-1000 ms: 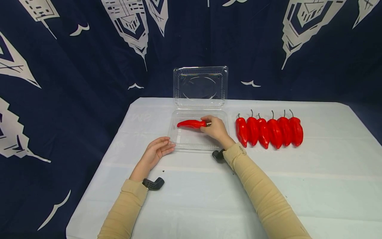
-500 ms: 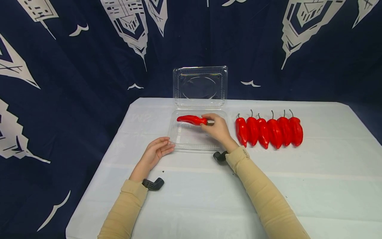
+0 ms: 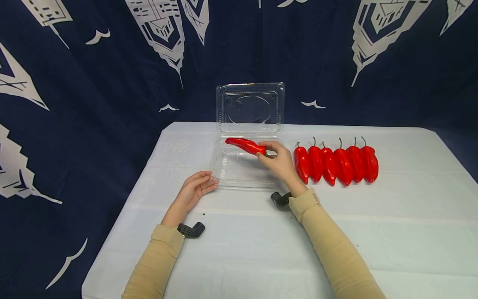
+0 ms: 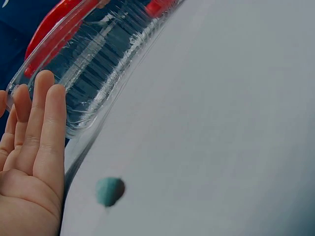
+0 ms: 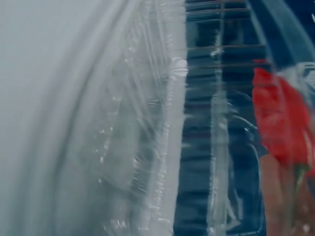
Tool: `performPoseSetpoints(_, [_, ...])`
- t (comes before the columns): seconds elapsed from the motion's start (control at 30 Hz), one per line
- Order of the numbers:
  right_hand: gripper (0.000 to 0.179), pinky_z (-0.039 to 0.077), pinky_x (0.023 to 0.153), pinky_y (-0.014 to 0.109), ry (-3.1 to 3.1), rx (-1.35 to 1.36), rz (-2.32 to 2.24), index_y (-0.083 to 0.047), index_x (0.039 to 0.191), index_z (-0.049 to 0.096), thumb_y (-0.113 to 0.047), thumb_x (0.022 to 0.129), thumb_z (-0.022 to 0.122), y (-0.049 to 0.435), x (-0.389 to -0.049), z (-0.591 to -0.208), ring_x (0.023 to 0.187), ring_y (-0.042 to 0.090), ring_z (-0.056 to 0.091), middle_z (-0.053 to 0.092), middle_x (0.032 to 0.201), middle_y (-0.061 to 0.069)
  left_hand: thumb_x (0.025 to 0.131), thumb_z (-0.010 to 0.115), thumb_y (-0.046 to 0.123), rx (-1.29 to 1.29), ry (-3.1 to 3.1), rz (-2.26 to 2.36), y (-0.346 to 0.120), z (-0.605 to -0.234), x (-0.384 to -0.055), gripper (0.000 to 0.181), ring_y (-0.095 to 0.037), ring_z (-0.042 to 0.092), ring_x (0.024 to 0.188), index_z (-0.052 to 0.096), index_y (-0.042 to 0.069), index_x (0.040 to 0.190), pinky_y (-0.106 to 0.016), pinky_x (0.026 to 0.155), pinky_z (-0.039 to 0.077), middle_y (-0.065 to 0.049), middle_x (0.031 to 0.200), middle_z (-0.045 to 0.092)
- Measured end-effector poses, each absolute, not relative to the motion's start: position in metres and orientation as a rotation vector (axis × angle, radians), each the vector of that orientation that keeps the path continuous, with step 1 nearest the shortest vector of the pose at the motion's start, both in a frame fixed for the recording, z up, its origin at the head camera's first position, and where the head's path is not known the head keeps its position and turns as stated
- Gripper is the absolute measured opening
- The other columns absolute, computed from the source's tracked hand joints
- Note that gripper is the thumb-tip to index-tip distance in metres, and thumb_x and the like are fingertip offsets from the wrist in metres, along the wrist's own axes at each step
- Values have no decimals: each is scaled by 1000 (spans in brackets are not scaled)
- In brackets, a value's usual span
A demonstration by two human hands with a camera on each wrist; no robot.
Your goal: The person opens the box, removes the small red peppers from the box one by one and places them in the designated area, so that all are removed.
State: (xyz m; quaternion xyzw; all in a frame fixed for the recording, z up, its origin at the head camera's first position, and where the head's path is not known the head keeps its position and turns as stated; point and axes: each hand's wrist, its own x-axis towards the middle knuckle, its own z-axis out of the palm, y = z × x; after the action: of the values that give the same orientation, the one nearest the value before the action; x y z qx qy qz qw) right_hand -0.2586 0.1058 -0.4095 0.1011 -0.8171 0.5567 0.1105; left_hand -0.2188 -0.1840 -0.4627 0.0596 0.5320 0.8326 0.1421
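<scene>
My right hand (image 3: pixel 278 160) pinches a red pepper (image 3: pixel 242 143) near its stem end, between thumb and fingers. The pepper is held over the back of a clear plastic clamshell container (image 3: pixel 242 183), its tip pointing left and away. Its lid (image 3: pixel 250 109) stands upright behind the base. At the container's front left corner rests my left hand (image 3: pixel 194 190), and the left wrist view shows its fingers (image 4: pixel 49 128) extended beside the clear wall. The right wrist view looks through the container's plastic, with the held pepper (image 5: pixel 283 120) and its green stem partly veiled.
Several red peppers (image 3: pixel 343 167) lie side by side in a row to the right of the container, stems pointing away. A white cloth covers the table (image 3: pixel 239 249). A dark blue curtain (image 3: pixel 317 62) with pale building prints hangs behind.
My right hand has lifted the pepper from low in the container and drawn it slightly right, its tip swinging toward the back. The left hand has stayed at the corner.
</scene>
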Motion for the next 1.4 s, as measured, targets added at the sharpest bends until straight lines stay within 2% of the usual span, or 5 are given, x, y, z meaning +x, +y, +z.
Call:
performPoseSetpoints(0.17, [33,54,85,37,-2362,289,1679,-3,113,64,-7,80,70,112,-251,-405,106,25,56,59,116,10,98,38,-2,163,1524,2412,-184,-463,-219,16,-19,67,92,50,-1,110,-34,87,53,-4,91,62])
performPoseSetpoints(0.53, [34,53,88,36,-2262,274,1770,11,112,59,7,79,63,122,-229,-381,106,33,54,55,117,23,98,38,-3,168,1519,2418,-184,-463,-219,21,-20,67,91,44,-9,117,-35,88,53,-4,90,63])
performPoseSetpoints(0.73, [33,53,87,34,-2211,253,1780,13,112,57,10,79,61,128,-217,-364,106,34,55,55,116,25,98,38,-3,163,1516,2420,-184,-463,-219,19,-20,67,90,47,-8,114,-35,87,53,-5,90,64])
performPoseSetpoints(0.93, [35,52,88,30,-2196,200,1749,5,115,59,1,81,67,145,-230,-379,106,26,57,58,118,16,98,37,-3,154,1529,2407,-183,-462,-219,25,-19,67,90,39,-15,120,-35,88,53,-5,89,64])
performPoseSetpoints(1.4, [39,52,86,24,-2113,44,1700,-5,121,60,-11,84,69,176,-231,-372,103,18,59,61,119,9,98,38,-3,170,1522,2410,-184,-463,-220,21,-19,67,90,43,-12,117,-35,87,53,-5,89,64])
